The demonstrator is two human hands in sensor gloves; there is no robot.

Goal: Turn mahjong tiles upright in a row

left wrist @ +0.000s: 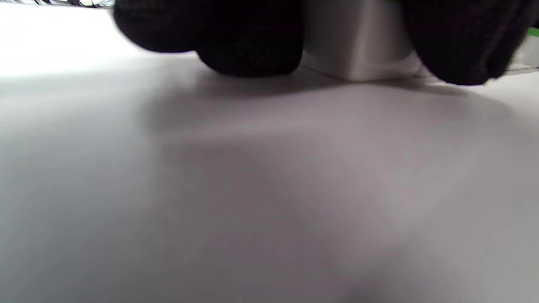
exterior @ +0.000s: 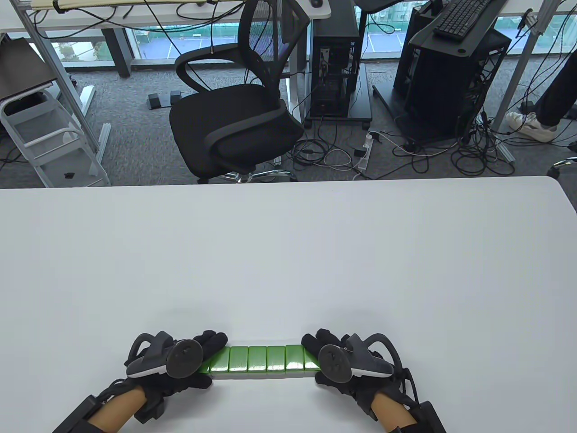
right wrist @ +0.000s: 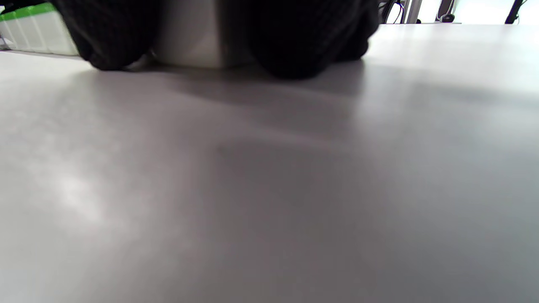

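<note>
A row of several mahjong tiles (exterior: 258,358) lies flat near the table's front edge, green backs up, white sides toward me. My left hand (exterior: 205,349) grips the row's left end, fingers over the end tile. My right hand (exterior: 315,347) grips the right end the same way. In the left wrist view my gloved fingertips (left wrist: 248,46) flank the white end face of a tile (left wrist: 358,50) on the table. In the right wrist view my fingertips (right wrist: 294,46) flank the white end tile (right wrist: 189,42), and the row's green edge (right wrist: 29,10) shows at top left.
The white table (exterior: 288,252) stretches far ahead of the row. Beyond its far edge stand a black office chair (exterior: 234,112), computer towers and floor cables.
</note>
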